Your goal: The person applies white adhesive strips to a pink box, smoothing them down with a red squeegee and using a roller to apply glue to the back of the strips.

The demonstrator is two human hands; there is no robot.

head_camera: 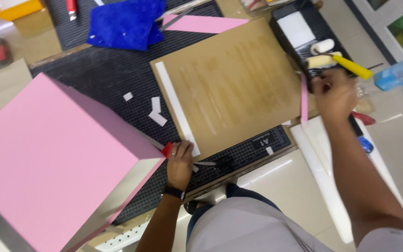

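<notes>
At nine o'clock a large pink box [57, 163] stands on the black cutting mat [103, 74]. Just right of it, the left hand [179, 163] rests fingers curled on the mat edge, touching a red-handled tool [167, 149]; whether it grips it, I cannot tell. The brown board [229, 84] at centre already shows glue streaks, with a white strip [177, 108] laid along its left edge. At two o'clock the right hand [334, 95] is closed on a pink paper strip [303, 98], beside the yellow-handled roller [332, 59] in its black tray [299, 44]. The pink strip is not yet laid down.
</notes>
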